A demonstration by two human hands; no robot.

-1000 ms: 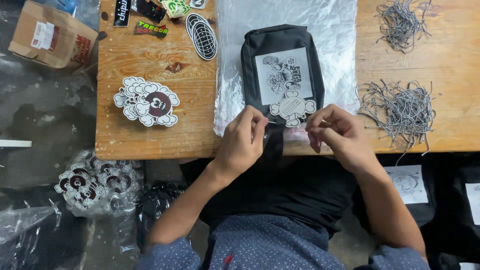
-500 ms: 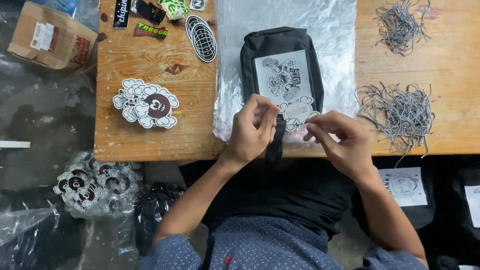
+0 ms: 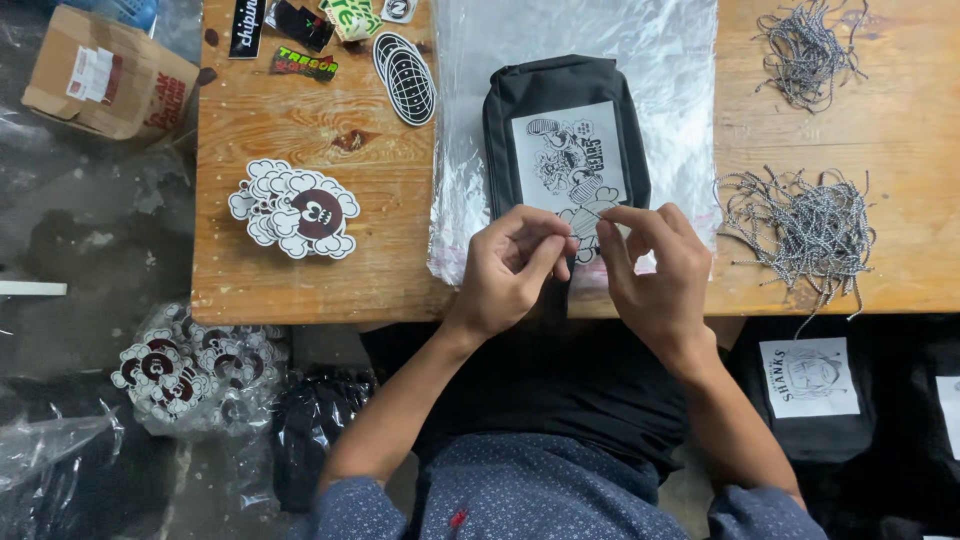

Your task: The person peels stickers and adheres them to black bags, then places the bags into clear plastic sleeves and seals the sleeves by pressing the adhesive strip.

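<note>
Your left hand [image 3: 515,265] and your right hand [image 3: 650,260] meet over the near end of the black pouch [image 3: 565,135], which lies flat on the wooden worktop [image 3: 320,130] on a sheet of clear plastic [image 3: 580,40]. The pouch carries a white panel with a black drawing, and it is zipped or folded shut as far as can be seen, so what is in it cannot be told. Your left grip is pinched nearly closed, thumb against forefinger, at the pouch's near edge; your right grip is pinched the same way on a thin cord [image 3: 592,212] that runs between the two hands. Whether the left fingers also hold that cord is too small to tell.

Right of the pouch, a loose heap of speckled cords [image 3: 800,225] lies on the worktop, with a second heap [image 3: 810,40] beyond it toward the far edge. Left of the pouch sits a stack of cloud-shaped stickers [image 3: 295,210]; further back lie oval striped stickers [image 3: 405,75].

Off the worktop, left of the pouch and down on the floor, a clear bag [image 3: 185,370] holds more cloud-shaped stickers, and a brown cardboard box [image 3: 105,75] stands closed. Below the pouch's right side, another black pouch [image 3: 810,385] with a white panel lies by your knee.
</note>
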